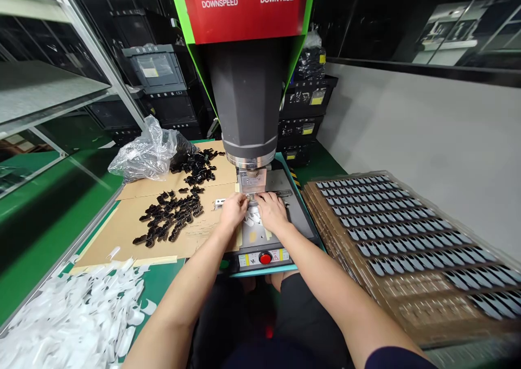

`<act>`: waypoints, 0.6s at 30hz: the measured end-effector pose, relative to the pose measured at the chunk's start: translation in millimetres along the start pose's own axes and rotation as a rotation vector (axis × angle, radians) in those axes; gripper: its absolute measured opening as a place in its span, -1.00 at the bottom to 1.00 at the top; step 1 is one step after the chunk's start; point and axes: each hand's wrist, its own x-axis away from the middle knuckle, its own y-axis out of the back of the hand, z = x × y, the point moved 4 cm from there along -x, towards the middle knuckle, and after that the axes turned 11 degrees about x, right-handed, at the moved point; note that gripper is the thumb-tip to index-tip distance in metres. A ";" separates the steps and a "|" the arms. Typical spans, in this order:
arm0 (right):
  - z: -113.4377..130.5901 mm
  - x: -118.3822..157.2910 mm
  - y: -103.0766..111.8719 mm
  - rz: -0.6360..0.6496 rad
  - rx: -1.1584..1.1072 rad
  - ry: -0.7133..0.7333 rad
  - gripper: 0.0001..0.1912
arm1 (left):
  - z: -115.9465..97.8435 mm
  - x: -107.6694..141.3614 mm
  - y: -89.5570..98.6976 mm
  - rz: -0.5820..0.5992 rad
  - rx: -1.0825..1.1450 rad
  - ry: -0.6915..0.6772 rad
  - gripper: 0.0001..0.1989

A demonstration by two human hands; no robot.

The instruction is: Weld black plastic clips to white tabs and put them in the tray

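Both hands work at a metal fixture (220, 202) on the machine's bed, just below the clear-looking block (253, 180) under the dark press head (249, 97). My left hand (234, 210) has its fingers bent and pinched at the middle of the fixture; a small piece between the fingertips cannot be made out. Close beside it, my right hand (272, 211) curls its fingers down onto the fixture, and whatever lies under them is hidden. White thin pieces (252, 216) lie on the bed between the hands.
Black plastic clips (171, 217) lie scattered on cardboard (101, 239) at left, near a clear plastic bag (142, 152). White pieces (73, 315) are heaped front left. A red button (265, 258) is on the machine's front. Stacked trays (391, 287) of grey-black parts stand at right.
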 end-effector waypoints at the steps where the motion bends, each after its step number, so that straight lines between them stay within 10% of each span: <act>1: 0.2 0.5 0.5 0.006 0.005 0.005 -0.52 | -2.8 -1.0 -4.3 0.015 -0.025 -0.007 -0.88; 12: -0.3 -0.5 0.3 0.022 -0.032 -0.002 -0.51 | -37.0 21.2 -15.8 0.158 -0.360 -0.079 -0.69; 18: -11.7 26.1 -3.9 -0.192 -0.196 -0.015 -0.58 | -27.4 33.5 22.1 0.199 -0.337 -0.095 -0.60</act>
